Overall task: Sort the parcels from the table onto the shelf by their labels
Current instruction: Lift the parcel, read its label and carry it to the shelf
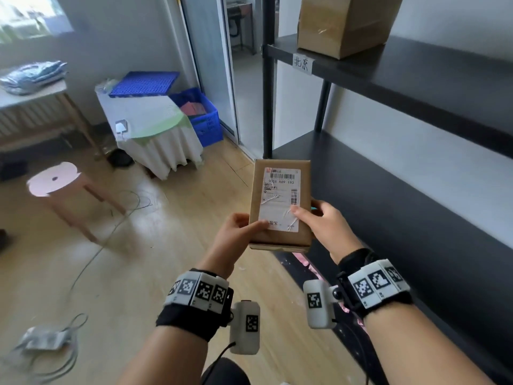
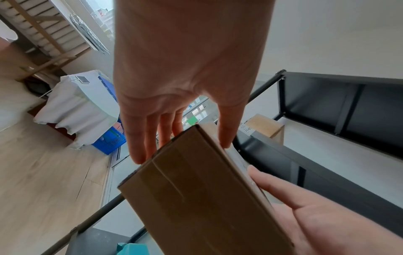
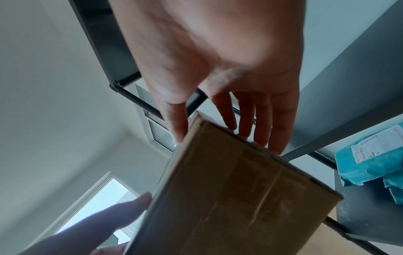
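Note:
I hold a brown cardboard parcel [image 1: 281, 190] in front of me, its white shipping label facing up. My left hand [image 1: 249, 229] pinches its near left edge, thumb on top and fingers beneath. My right hand [image 1: 305, 218] grips the near right edge the same way. The left wrist view shows the left hand [image 2: 181, 138] at the parcel [image 2: 196, 189], and the right wrist view shows the right hand [image 3: 218, 134] at the parcel [image 3: 240, 189]. A black shelf [image 1: 416, 79] stands to the right, with a paper tag [image 1: 302, 63] reading 北京 and a larger brown box [image 1: 341, 23] above it.
Teal bagged parcels [image 3: 375, 162] lie on a shelf level. On the wooden floor to the left are a pink stool [image 1: 55, 179], a white-draped table [image 1: 155, 126], blue crates [image 1: 205, 115] and loose cables [image 1: 50, 340]. A doorway opens beyond the shelf post.

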